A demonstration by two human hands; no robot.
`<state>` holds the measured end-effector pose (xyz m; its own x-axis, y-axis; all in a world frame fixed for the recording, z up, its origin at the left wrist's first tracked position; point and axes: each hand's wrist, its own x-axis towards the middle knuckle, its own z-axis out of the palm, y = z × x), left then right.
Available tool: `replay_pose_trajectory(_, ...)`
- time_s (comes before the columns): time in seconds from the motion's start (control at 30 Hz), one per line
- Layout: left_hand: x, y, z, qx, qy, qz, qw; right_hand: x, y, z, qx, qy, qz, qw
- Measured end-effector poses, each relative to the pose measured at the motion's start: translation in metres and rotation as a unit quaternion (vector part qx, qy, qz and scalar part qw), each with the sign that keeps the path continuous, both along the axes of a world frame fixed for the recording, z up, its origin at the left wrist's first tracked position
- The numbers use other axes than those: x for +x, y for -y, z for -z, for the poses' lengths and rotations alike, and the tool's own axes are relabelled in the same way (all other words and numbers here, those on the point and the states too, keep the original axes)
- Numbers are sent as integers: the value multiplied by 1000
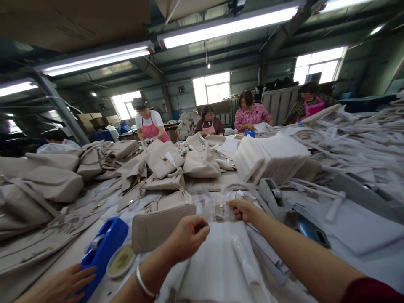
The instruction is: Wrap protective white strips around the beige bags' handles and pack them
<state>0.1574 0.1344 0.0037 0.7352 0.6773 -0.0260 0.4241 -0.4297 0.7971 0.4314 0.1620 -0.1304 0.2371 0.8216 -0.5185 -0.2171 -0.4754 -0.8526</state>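
My left hand (189,237), with a pale bracelet on the wrist, is curled above a white foam sheet (214,261); whatever is inside its fingers is hidden. To its right, my right hand (241,209) is closed in a pinch beside some clear plastic film and a small gold-coloured fitting (221,207). What the pinch holds is too small to make out. A beige handbag (158,229) lies just left of my left hand. On the foam sheet rests a rolled strip of white wrap (243,256).
Another person's hand (59,284) touches a blue tape dispenser (105,242) beside a small round dish (120,261). A grey dispenser (273,195), a phone (312,229) and stacked foam sheets (268,155) lie right. Beige bags (57,185) pile left. Several people work opposite.
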Motion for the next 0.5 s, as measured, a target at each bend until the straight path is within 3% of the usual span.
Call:
replay_pose_trajectory(0.13,40,-31,3,43,33,-33,998,-10,8,-15,113,106,-15,988)
replay_pose_trajectory(0.23,75,-53,5,67,66,-86,992,-26,19,-25,222,212,4,952)
replay_pose_trajectory(0.33,107,-63,10,23,80,-125,989,-43,38,-31,298,293,9,908)
replay_pose_trajectory(0.4,125,-63,13,-36,82,-121,989,-50,54,-34,349,359,-13,865)
replay_pose_trajectory(0.5,139,-56,14,-115,97,-74,986,-45,74,-47,399,489,-60,773)
